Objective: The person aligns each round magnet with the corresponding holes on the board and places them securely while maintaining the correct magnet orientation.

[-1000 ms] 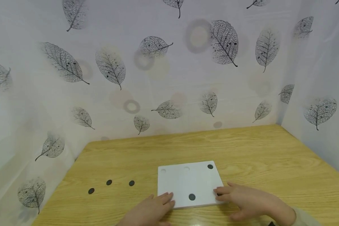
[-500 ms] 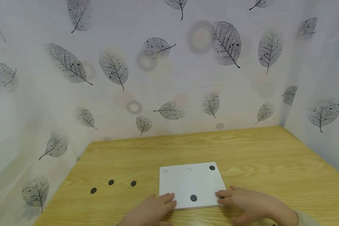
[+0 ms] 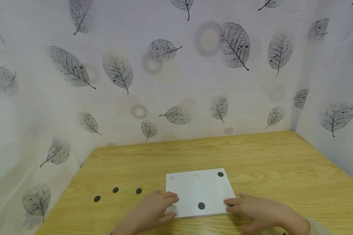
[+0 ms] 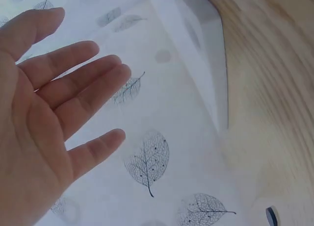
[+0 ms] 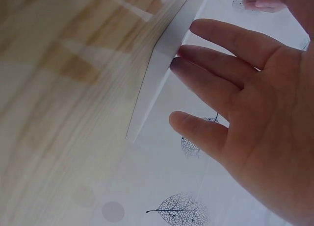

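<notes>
A white rectangular board (image 3: pixel 191 191) with shallow round recesses lies on the table in the head view. One black disc (image 3: pixel 220 174) fills its far right recess, and another black disc (image 3: pixel 201 206) sits at the near middle. Fingertips of my right hand (image 3: pixel 261 212) rest at the near right corner, partly covering a third dark disc (image 3: pixel 230 205). My left hand (image 3: pixel 148 210) is over the near left corner, fingers extended and spread, holding nothing. Beneath it shows a bare recess. In the left wrist view, the palm and fingers (image 4: pixel 88 96) are apart from the board's edge (image 4: pixel 216 64).
Left of the board, three loose black discs lie on the wooden table (image 3: pixel 129 160): a near-left disc (image 3: pixel 97 198), a middle disc (image 3: pixel 115 190) and one closer to the board (image 3: pixel 139 191). Leaf-printed white curtain (image 3: pixel 188 85) encloses the table's back and sides.
My left hand has come off the board's near left corner and shifted slightly left, uncovering the recess there. The right hand stays at its corner. The discs keep their places.
</notes>
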Tool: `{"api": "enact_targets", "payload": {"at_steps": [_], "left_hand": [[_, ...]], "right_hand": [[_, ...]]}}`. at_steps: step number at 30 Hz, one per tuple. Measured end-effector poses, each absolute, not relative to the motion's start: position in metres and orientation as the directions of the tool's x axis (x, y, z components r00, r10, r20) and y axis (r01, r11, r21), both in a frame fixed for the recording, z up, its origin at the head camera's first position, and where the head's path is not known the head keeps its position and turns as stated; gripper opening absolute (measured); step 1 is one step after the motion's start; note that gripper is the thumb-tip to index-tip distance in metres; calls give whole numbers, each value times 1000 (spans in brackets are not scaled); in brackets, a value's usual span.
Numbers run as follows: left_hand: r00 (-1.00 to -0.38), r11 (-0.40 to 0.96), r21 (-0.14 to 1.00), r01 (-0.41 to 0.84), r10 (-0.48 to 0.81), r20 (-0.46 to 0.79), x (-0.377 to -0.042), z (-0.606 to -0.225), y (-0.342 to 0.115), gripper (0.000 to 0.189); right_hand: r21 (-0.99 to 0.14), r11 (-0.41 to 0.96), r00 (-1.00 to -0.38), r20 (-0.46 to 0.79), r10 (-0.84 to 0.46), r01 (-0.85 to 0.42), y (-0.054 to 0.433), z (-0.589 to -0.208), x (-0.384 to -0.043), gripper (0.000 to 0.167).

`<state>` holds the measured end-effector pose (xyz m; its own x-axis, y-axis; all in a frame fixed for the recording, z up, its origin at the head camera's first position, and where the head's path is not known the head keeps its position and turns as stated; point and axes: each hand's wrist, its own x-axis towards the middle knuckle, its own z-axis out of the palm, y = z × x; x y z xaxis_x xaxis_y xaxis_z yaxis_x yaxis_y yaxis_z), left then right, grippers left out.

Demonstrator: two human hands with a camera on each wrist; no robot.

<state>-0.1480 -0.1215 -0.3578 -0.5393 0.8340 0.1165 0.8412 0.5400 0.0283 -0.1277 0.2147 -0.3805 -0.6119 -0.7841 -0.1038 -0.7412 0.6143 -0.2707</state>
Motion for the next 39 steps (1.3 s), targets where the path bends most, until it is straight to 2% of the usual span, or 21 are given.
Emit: {"api": "enact_targets", "payload": {"at_steps": [9, 14, 26, 33, 39], "left_hand": [[-516, 522, 21, 853, 835, 191, -152, -357, -121, 31], [-539, 541, 43, 840, 822, 181, -154, -360, -122, 30], [-564, 588, -27, 809, 787, 249, -170, -365, -140, 28], [-598, 613, -22, 790, 778, 194, -178, -364, -154, 26], [-603, 624, -41, 781, 769, 213, -186, -367, -166, 24]], "right_hand": [[-221, 600, -600, -75, -796, -769, 217, -381, -126, 50], [-220, 595, -594, -80, -801, -773, 215, -383, -126, 49], [-196, 555, -558, -47, -829, -808, 215, -384, -127, 51], [-164, 543, -546, -29, -837, -823, 214, -384, -126, 51], [-143, 531, -534, -18, -845, -835, 216, -384, -126, 52]]}}
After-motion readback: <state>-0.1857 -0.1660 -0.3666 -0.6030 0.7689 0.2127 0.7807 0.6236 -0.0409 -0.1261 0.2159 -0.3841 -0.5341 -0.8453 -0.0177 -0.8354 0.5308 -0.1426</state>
